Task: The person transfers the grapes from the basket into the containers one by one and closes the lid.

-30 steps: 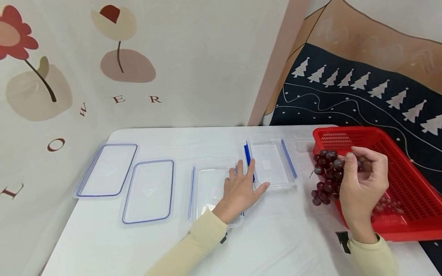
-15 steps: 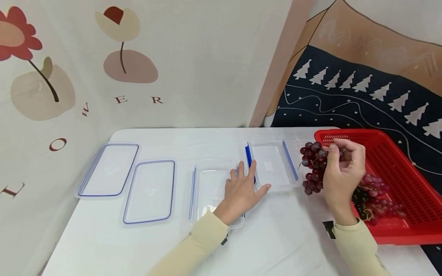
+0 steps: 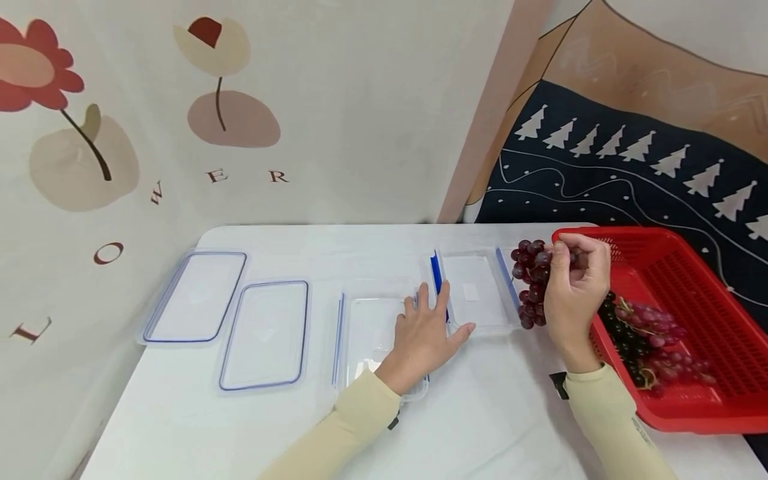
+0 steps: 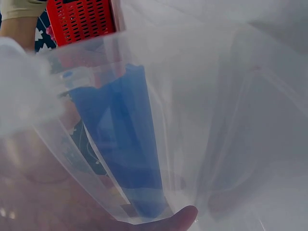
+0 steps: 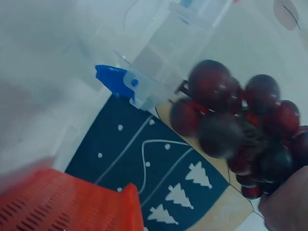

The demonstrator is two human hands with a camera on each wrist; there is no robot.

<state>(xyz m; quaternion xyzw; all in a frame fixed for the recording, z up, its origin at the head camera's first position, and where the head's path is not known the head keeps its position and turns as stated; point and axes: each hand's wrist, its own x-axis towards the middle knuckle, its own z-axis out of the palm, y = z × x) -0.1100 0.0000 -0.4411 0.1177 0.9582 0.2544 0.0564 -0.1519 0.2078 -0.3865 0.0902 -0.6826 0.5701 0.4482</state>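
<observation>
The grapes (image 3: 529, 288) are pinched by the right hand (image 3: 575, 290) and hung lengthwise downward; the right box's (image 3: 483, 308) right flap (image 3: 506, 267) is partly covered. The left hand (image 3: 423, 341), fingers spread, is held over the left box's (image 3: 360, 327) right side. Other bunches (image 3: 651, 327) are held in the basket (image 3: 717, 313), right; two lids (image 3: 267, 333) are laid left.

Lids (image 3: 265, 335) left, containers (image 3: 485, 277) centre, grapes (image 3: 657, 323) in basket (image 3: 711, 421) right.
</observation>
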